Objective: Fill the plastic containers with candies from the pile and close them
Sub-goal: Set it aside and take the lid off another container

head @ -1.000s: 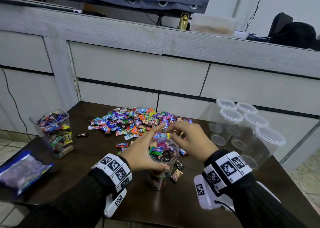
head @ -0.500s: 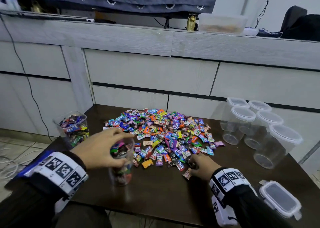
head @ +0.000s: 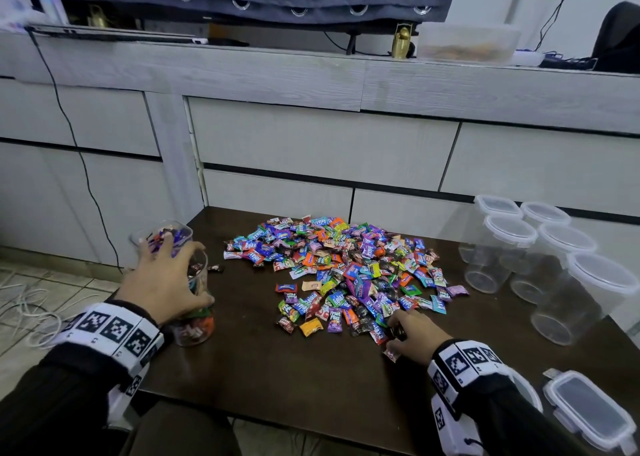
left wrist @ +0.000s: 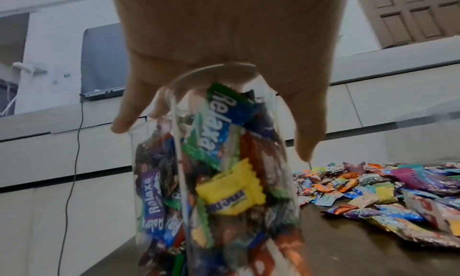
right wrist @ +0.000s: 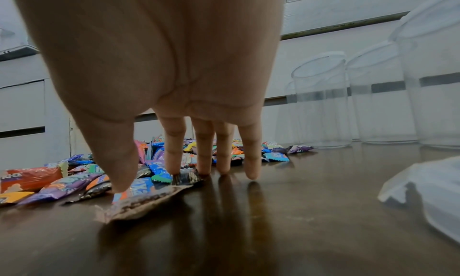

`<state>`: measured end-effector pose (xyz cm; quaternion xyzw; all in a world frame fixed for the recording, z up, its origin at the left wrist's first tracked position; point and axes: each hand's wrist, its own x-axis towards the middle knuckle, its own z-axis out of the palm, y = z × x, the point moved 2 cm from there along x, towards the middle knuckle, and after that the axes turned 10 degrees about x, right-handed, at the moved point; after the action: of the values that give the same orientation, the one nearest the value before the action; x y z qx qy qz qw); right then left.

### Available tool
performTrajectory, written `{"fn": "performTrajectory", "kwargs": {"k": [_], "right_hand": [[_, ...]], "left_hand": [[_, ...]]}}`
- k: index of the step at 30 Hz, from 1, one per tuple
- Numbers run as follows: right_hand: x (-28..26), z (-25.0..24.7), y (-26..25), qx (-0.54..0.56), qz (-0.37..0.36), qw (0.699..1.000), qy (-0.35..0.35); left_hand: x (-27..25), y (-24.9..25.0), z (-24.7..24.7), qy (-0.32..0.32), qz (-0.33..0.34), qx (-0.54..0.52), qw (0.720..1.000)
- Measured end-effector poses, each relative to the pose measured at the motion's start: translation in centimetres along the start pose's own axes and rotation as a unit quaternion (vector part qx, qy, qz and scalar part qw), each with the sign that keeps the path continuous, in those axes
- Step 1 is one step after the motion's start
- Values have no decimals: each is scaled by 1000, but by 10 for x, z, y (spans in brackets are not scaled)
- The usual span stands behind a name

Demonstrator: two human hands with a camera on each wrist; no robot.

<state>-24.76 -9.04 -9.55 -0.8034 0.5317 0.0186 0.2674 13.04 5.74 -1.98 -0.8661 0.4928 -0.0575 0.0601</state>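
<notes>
The left hand (head: 162,282) reaches down from above over a clear plastic container full of wrapped candies (head: 195,320), its grip curled round the open rim near the tabletop's left edge. Just behind stands a second clear candy-filled container (head: 162,237). The right hand (head: 414,334) lies low near the front edge, fingers (right wrist: 174,152) straight, tips pressing dark-wrapped candies at the near fringe of the colourful candy pile (head: 346,275) mid-tabletop (head: 277,379). Five lidded clear empty containers (head: 540,265) cluster along the right edge; a loose clear clip-on lid (head: 588,410) lies at the front right corner.
</notes>
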Motion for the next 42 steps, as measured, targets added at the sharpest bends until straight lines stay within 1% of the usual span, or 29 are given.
{"fn": "performTrajectory", "kwargs": {"k": [4,12,18,20,21,22,24,25,26,27,30,32,34,36,39,40,42], "right_hand": [[2,0,2,7,-4,1000,-3],[2,0,4,3,-11,1000,-4],[-4,-5,2,4,-31,1000,-4],[-9,-14,2,13,-53,998,26],[-12,-21,3,21,-67,996,51],[-16,-31,5,30,-81,993,81],[-25,-55,10,43,-106,981,157],[-29,-69,13,41,-113,973,200],[-33,-82,18,38,-111,964,240],[-37,-95,23,35,-104,954,279],[-46,-131,45,24,-58,926,371],[-50,-150,65,4,6,912,411],[-53,-164,86,-11,87,896,434],[-55,-173,109,-19,156,885,439],[-56,-177,143,-35,255,882,395],[-56,-176,153,-33,279,882,378],[-55,-173,170,-13,296,886,357]], "left_hand": [[17,-9,7,22,3,-27,999],[39,-35,9,15,55,-18,998],[43,-39,7,6,46,27,999],[40,-37,3,13,32,37,999],[37,-34,-1,38,29,34,998],[34,-27,-4,77,36,31,996],[24,-8,-11,169,89,12,982],[19,7,-12,197,125,-4,972],[13,25,-11,202,159,-18,966],[7,44,-8,186,189,-25,964],[-9,107,13,110,255,-13,961],[-16,143,28,55,266,-27,962],[-21,170,39,-6,253,-56,966],[-24,190,48,-59,240,-57,967],[-26,205,54,-111,240,-29,964],[-26,207,54,-119,243,-23,962],[-26,209,55,-128,250,-22,959]]}}
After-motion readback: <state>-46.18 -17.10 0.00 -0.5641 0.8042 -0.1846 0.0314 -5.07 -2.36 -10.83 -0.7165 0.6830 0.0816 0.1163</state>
